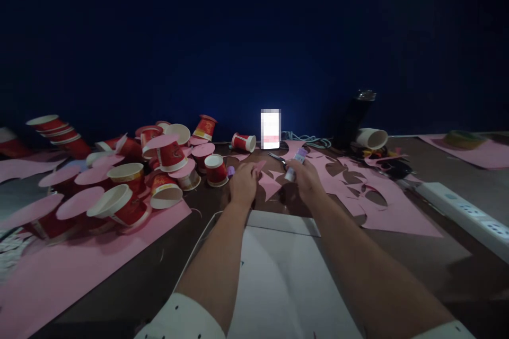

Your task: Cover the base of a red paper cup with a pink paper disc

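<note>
My left hand (243,184) pinches a small piece of pink paper (260,165) by its edge. In my right hand (309,179) is a glue stick (291,171) with a white body and a purple end, held tilted. A small purple cap (230,171) stands just left of my left hand, beside an upright red paper cup (216,170). Scissors (275,157) lie between my hands, their handles partly hidden. Below them rests a pink paper scrap (270,184). A white sheet (286,270) lies under my forearms.
Several red paper cups (161,189), many with pink paper discs (53,175), crowd the left. Cut pink sheets (401,217) spread to the right. A white power strip (461,206), a tape roll (463,140) and a tipped cup (374,139) are there too. A lit phone (270,130) stands behind.
</note>
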Motion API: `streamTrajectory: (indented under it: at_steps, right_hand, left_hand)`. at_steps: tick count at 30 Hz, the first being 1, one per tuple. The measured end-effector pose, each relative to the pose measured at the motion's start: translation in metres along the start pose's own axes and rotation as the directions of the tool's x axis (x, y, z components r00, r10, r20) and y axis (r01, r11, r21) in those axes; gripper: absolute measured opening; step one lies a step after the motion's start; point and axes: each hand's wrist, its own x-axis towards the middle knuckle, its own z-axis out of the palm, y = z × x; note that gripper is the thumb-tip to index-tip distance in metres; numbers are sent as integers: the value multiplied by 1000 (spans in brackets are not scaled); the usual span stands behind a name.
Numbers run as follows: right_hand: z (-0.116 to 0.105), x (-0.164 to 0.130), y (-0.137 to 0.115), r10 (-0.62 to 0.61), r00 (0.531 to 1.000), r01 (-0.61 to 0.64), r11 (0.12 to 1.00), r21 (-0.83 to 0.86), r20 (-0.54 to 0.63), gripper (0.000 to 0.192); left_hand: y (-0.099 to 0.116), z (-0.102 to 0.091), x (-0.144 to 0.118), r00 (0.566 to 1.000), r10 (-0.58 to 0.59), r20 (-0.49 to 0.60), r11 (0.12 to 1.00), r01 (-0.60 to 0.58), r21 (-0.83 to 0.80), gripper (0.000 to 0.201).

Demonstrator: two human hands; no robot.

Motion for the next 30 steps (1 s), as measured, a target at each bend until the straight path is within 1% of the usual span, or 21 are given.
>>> streamTrajectory:
  at_steps: [2,4,6,8,11,15,18,19,21,22,24,25,26,27,28,30]
  right_hand:
    - [1,0,2,40,998,-41,999,20,39,18]
    - [3,-3,4,96,989,-102,994,47,111,15]
    - [7,-8,3,177,970,-195,977,92,169,12]
    - [9,-12,1,242,949,-273,952,140,201,12]
    - [10,-15,-3,273,935,-315,932,179,227,16]
    - [9,-17,-7,239,938,-295,932,212,252,30]
    - [10,-18,-9,248,938,-292,942,165,243,29]
    - [10,-18,-9,259,938,-296,943,148,230,28]
    - [9,-16,-7,252,947,-285,946,156,200,25]
    - [9,-15,-6,232,954,-266,947,179,188,24]
    - [8,-12,-2,190,965,-229,945,233,179,22]
    - [8,-10,0,173,968,-217,943,253,184,22]
    - [8,-9,1,163,967,-212,941,263,195,22]
    - [7,-9,2,161,964,-214,941,262,211,23]
    - [7,-9,2,157,962,-214,943,254,225,23]
    - [8,-10,2,149,960,-204,952,226,239,24]
  left_hand:
    - [2,-3,-2,993,35,-115,999,-38,-24,27]
    - [4,-4,-4,977,62,-203,997,-68,-24,28]
    - [4,-5,-6,954,115,-276,992,-122,-10,31]
    - [5,-6,-8,930,184,-320,982,-189,16,32]
    - [5,-6,-9,900,282,-333,959,-271,78,32]
    - [9,-5,-10,885,372,-280,927,-338,162,31]
    - [14,-4,-12,876,424,-231,904,-392,173,30]
    - [16,-5,-13,875,425,-231,904,-397,158,30]
    - [17,-6,-13,878,377,-293,926,-368,88,34]
    - [16,-6,-13,879,322,-350,942,-334,29,36]
    - [12,-8,-9,877,145,-458,961,-235,-145,37]
    - [10,-8,-7,879,39,-475,950,-180,-256,37]
    - [6,-8,-4,889,-72,-452,920,-116,-374,37]
    - [3,-7,-2,907,-168,-387,872,-47,-488,38]
    - [1,-5,1,925,-243,-290,808,28,-589,40]
    - [-3,-1,4,943,-325,-77,655,165,-738,45]
